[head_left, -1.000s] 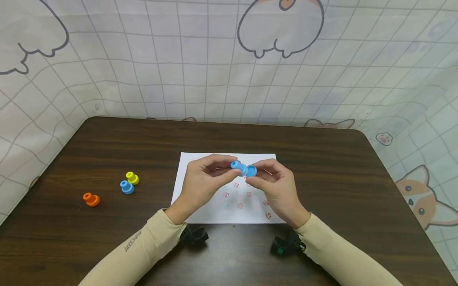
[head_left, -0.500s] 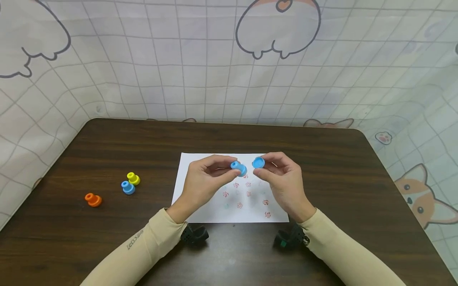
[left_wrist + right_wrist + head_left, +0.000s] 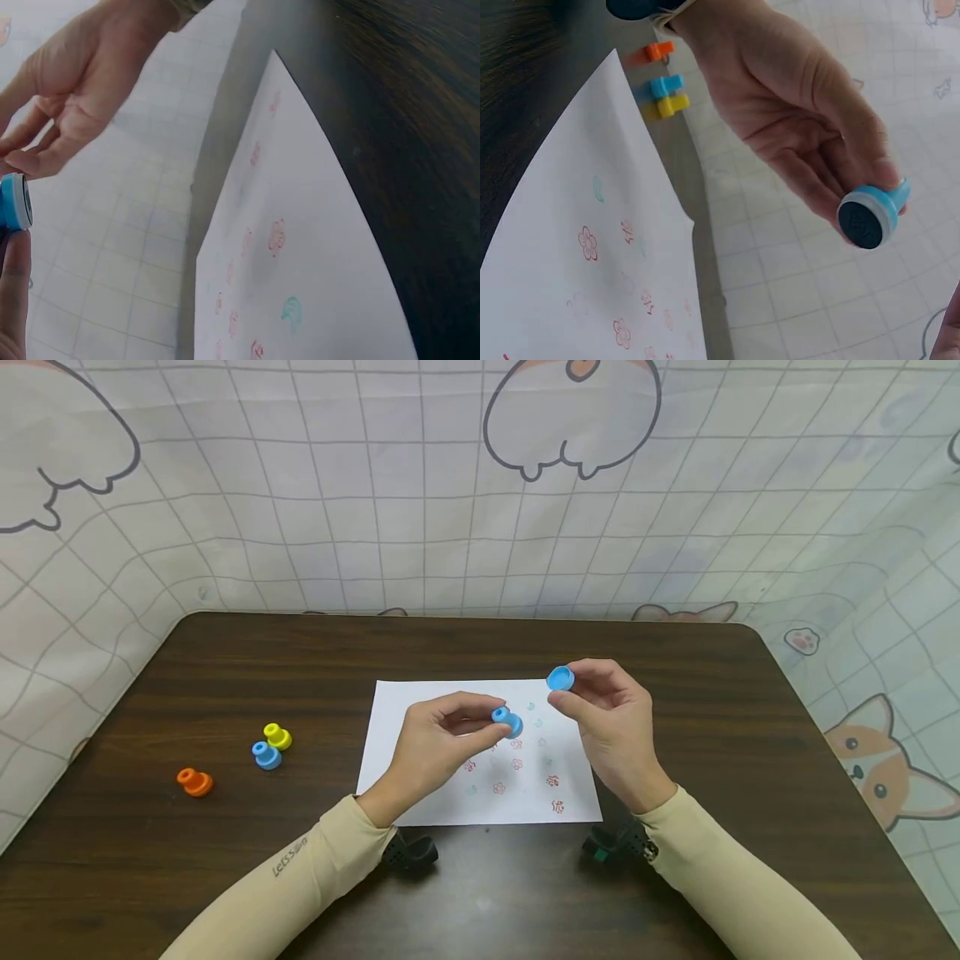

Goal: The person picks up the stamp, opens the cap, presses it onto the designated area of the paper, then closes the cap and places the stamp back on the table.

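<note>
Above the white sheet of paper [image 3: 427, 793], my left hand [image 3: 431, 747] pinches a blue stamp [image 3: 507, 722] between thumb and fingers. Its dark round stamping face [image 3: 860, 225], ringed in white, shows in the right wrist view. Farther right and a little higher, my right hand [image 3: 611, 727] pinches a round blue cap [image 3: 560, 678] near its fingertips, its hollow side facing the head camera. Stamp and cap are apart. Red and faint green prints mark the paper, among them a red flower print [image 3: 588, 243].
On the left of the dark wooden table [image 3: 315, 652] stand a yellow stamp [image 3: 277, 737] and a blue stamp [image 3: 266, 756] close together. An orange stamp [image 3: 195, 782] lies tilted nearer the left edge. A white gridded cloth [image 3: 420, 527] hangs behind the table.
The blue cap has come away from the stamp. My right hand has carried it up and to the right. The left hand, with the stamp, has shifted only slightly.
</note>
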Demonstrator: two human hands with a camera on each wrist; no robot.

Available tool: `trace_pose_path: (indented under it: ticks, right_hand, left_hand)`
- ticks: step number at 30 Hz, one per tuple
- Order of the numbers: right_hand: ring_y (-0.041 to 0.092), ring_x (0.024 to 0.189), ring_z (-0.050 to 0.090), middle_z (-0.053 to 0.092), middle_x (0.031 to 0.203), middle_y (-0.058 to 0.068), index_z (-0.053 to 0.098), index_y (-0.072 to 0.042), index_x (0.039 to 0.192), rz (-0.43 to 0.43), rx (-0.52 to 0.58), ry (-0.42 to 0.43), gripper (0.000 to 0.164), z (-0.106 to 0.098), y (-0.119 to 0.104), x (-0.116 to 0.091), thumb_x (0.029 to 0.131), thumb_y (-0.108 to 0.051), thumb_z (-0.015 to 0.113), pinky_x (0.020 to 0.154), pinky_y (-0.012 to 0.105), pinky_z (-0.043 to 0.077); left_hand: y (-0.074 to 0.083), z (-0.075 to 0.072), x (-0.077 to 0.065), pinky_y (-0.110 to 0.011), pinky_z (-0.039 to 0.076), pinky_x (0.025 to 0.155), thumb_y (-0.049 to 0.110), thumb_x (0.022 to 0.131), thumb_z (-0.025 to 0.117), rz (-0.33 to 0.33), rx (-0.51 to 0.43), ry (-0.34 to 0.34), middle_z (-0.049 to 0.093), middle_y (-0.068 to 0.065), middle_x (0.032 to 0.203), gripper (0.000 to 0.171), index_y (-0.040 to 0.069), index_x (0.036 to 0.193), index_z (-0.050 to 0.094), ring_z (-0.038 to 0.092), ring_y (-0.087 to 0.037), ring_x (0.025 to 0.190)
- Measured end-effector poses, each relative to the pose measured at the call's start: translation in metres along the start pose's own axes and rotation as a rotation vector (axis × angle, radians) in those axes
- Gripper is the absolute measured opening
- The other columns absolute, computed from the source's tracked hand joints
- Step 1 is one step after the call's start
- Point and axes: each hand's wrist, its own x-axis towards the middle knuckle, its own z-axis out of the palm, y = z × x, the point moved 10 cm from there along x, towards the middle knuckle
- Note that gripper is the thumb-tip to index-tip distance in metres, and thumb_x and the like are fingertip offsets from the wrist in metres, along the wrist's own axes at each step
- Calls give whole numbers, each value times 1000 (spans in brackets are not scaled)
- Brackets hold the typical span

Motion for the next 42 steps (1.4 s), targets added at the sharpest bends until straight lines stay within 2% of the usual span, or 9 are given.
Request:
trace_pose_path:
  ticks: [5, 12, 19, 26, 30, 42]
  right_hand:
    - [12, 91, 71, 73, 103, 0, 70, -7, 111, -26, 16, 5, 35, -1, -5, 1, 88, 19, 67, 90, 24, 62]
    - [13, 90, 70, 72, 104, 2, 70, -6, 111, -46, 22, 2, 34, -1, -10, 2, 88, 19, 67, 89, 24, 63]
    - [14, 91, 71, 73, 104, 2, 70, -5, 112, -55, 64, -8, 32, -1, -14, 2, 88, 16, 70, 88, 25, 63]
    - [13, 90, 71, 73, 104, 2, 70, -6, 111, -46, 51, -10, 33, -1, -15, 3, 88, 17, 69, 88, 25, 63]
    - [13, 90, 71, 73, 104, 2, 70, -6, 111, -35, 51, -10, 33, -2, -15, 4, 88, 18, 68, 88, 24, 62]
    - [13, 89, 70, 72, 103, 2, 71, -7, 109, -2, 54, -5, 34, -4, -13, 5, 87, 19, 67, 87, 24, 62]
  left_hand:
    - [-3, 3, -2, -34, 65, 89, 6, 84, 84, -11, 38, -11, 79, -15, 109, 26, 6, 110, 78, 80, -13, 92]
    - [-9, 8, -4, -28, 64, 89, 7, 84, 85, -9, 76, -35, 78, -13, 108, 25, 6, 109, 78, 80, -16, 92]
    - [-19, 15, -9, -31, 65, 88, 10, 85, 84, -61, 112, -89, 80, -11, 105, 25, 8, 109, 79, 80, -20, 95]
    - [-28, 22, -13, -25, 64, 85, 16, 85, 86, -104, 152, -145, 81, -6, 103, 25, 11, 108, 79, 80, -14, 92]
    - [-31, 28, -16, -24, 64, 82, 15, 85, 86, -107, 155, -189, 81, -7, 102, 25, 10, 108, 79, 79, -13, 91]
    - [-36, 44, -18, -23, 63, 87, 10, 83, 87, -107, 167, -286, 81, -9, 101, 25, 8, 106, 79, 79, -12, 90]
